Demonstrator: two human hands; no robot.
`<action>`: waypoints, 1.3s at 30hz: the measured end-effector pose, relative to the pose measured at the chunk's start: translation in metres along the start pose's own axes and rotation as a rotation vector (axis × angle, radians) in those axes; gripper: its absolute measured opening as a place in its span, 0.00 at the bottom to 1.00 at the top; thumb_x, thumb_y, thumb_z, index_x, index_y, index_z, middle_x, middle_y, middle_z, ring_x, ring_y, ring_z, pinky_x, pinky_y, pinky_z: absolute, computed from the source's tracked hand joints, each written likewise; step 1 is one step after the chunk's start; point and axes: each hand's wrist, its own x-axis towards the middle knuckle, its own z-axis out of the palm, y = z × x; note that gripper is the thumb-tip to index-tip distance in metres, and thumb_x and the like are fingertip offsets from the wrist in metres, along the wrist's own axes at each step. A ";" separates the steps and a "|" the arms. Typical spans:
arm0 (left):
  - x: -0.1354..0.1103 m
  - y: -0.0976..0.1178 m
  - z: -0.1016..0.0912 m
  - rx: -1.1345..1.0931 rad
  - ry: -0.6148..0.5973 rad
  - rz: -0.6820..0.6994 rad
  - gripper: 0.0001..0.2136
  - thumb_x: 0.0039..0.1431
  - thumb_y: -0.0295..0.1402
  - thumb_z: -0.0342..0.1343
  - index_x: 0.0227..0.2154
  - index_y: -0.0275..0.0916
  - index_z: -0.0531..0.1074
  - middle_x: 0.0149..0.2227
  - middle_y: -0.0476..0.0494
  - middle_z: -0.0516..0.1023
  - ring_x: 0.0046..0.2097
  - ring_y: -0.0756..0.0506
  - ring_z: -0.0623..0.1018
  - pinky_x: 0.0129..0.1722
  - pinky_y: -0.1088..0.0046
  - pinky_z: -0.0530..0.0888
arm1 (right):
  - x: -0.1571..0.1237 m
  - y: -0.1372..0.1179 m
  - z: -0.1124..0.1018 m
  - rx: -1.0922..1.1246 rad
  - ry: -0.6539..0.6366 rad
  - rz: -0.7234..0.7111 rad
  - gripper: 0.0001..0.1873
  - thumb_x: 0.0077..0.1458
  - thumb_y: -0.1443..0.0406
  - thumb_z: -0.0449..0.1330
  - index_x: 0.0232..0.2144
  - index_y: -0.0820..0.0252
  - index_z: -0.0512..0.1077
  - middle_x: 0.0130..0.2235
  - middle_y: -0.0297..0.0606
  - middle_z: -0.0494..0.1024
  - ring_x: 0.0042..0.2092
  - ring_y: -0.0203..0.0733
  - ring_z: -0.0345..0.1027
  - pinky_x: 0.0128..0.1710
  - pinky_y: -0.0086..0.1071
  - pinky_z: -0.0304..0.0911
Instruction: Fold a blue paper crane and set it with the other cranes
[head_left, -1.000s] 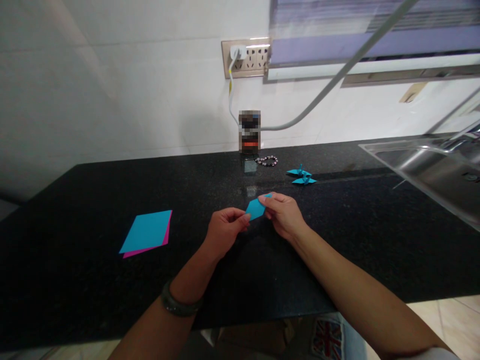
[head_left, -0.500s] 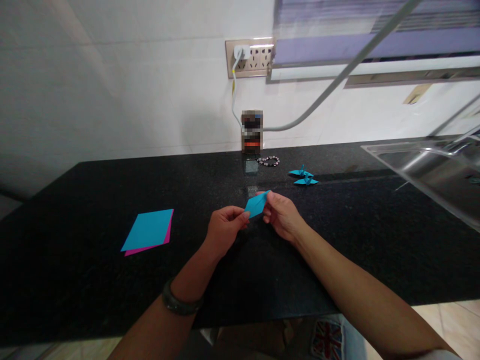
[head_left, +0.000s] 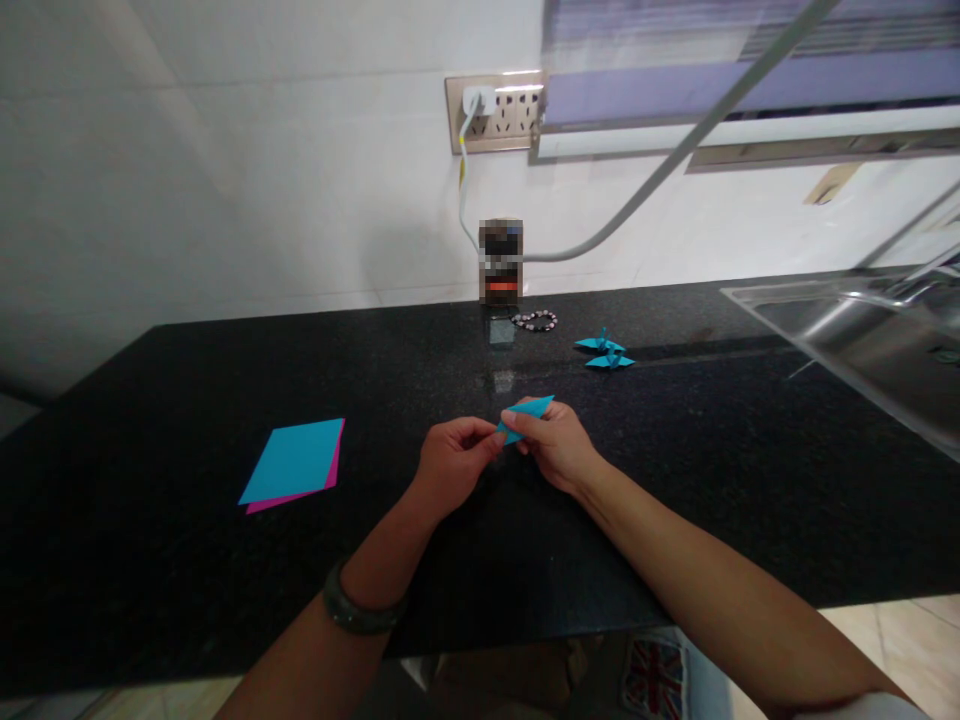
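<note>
Head camera, looking down on a black speckled stone counter (head_left: 187, 400): both hands meet over its middle. The left hand (head_left: 450, 465) and right hand (head_left: 559, 448) each pinch, fingertips closed, the near end of a small folded turquoise paper piece (head_left: 531, 409). It is already creased into a slim pointed sliver (well past flat), yet lacks the bird shape of the two turquoise paper cranes (head_left: 606, 352) lying behind. Its long axis runs near-left to far-right, free tip aimed toward the cranes. Well to the left lie flat turquoise and pink square sheets (head_left: 294, 462), unfolded.

A small blue folded paper (head_left: 527, 411), narrow and pointed, held tilted just above the black counter.
</note>
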 end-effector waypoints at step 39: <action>0.004 -0.003 -0.002 -0.108 0.208 -0.034 0.13 0.45 0.40 0.58 0.28 0.34 0.74 0.24 0.48 0.74 0.26 0.51 0.71 0.28 0.75 0.69 | 0.005 0.002 -0.009 -0.135 -0.049 -0.063 0.14 0.40 0.56 0.63 0.22 0.61 0.68 0.19 0.28 0.63 0.19 0.28 0.52 0.16 0.25 0.49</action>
